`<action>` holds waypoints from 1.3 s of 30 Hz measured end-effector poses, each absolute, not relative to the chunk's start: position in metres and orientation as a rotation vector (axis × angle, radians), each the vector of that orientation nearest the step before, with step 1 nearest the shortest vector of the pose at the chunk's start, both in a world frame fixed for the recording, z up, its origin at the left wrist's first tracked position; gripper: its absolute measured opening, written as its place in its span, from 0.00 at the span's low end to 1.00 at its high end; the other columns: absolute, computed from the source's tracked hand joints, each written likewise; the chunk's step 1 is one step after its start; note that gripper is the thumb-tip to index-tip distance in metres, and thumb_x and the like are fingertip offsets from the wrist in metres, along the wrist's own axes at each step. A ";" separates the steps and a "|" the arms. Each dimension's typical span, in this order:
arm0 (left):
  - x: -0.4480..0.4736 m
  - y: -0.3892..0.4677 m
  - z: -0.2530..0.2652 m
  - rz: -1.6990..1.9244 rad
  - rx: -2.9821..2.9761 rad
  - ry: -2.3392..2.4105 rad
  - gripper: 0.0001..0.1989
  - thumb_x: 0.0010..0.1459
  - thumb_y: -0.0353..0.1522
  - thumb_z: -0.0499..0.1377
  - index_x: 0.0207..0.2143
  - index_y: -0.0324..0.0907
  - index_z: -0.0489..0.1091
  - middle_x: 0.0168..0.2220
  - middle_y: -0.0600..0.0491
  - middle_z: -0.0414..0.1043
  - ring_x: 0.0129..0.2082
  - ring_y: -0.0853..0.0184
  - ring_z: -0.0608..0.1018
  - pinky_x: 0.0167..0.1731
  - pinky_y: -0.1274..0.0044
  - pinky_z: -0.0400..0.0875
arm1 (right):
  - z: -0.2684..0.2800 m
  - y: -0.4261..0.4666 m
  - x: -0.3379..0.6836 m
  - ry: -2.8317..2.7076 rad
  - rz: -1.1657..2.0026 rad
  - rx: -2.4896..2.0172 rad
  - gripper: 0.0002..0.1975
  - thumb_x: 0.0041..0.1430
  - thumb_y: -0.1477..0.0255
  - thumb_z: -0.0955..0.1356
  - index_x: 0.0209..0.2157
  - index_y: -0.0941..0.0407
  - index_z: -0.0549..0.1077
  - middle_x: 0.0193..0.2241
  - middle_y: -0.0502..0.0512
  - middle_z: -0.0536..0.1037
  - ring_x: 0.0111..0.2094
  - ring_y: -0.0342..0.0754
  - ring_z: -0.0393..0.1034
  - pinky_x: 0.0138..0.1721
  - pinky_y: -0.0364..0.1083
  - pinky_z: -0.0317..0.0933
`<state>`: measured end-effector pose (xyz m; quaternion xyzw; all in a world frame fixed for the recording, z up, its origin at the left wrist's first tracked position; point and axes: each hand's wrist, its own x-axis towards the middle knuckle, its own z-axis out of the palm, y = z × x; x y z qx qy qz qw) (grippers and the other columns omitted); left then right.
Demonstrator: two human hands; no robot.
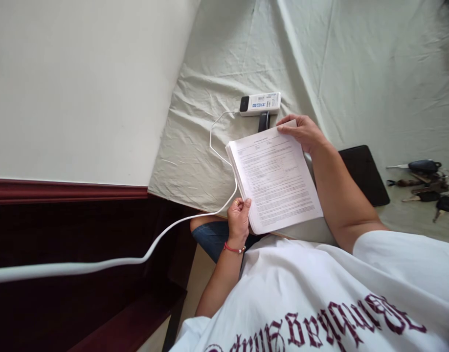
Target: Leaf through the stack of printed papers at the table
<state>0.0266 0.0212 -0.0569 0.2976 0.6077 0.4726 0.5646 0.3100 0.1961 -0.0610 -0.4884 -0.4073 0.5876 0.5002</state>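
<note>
A stack of printed paper sheets [278, 176] lies tilted in front of my body, its top page covered in small dense text. My left hand [238, 217], with a ring and a red bracelet, pinches the lower left edge, thumb on top. At the upper right corner, my right hand [303, 131] grips the sheets between thumb and fingers. Just beyond the top edge are a white power bank [261, 104] with a dark display end and a small black object [264, 121], partly hidden by the paper.
A white cable [166, 230] runs from the power bank past my left hand to the left. On the cloth-covered bed or table [210, 98], a black tablet-like device [364, 176] and a bunch of keys [426, 181] lie to the right. A white wall [81, 88] stands at left.
</note>
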 end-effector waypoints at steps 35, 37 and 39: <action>0.023 0.026 -0.057 1.159 0.671 1.393 0.20 0.49 0.42 0.72 0.44 0.46 0.76 0.42 0.53 0.79 0.44 0.67 0.79 0.49 0.75 0.71 | -0.059 0.193 0.324 -0.992 1.385 -1.155 0.15 0.48 0.60 0.78 0.37 0.50 0.78 0.30 0.51 0.79 0.35 0.55 0.77 0.34 0.54 0.73; 0.023 0.026 -0.055 1.142 0.642 1.371 0.21 0.49 0.43 0.72 0.43 0.45 0.77 0.42 0.52 0.81 0.43 0.66 0.80 0.49 0.74 0.72 | -0.057 0.192 0.325 -1.007 1.387 -1.154 0.16 0.49 0.58 0.78 0.38 0.50 0.78 0.31 0.51 0.79 0.36 0.56 0.77 0.34 0.53 0.73; 0.022 0.025 -0.053 1.111 0.626 1.357 0.21 0.48 0.44 0.73 0.41 0.43 0.78 0.41 0.52 0.82 0.42 0.65 0.81 0.48 0.73 0.73 | -0.056 0.192 0.325 -1.009 1.382 -1.156 0.17 0.48 0.59 0.78 0.38 0.50 0.78 0.31 0.51 0.79 0.36 0.55 0.77 0.34 0.53 0.73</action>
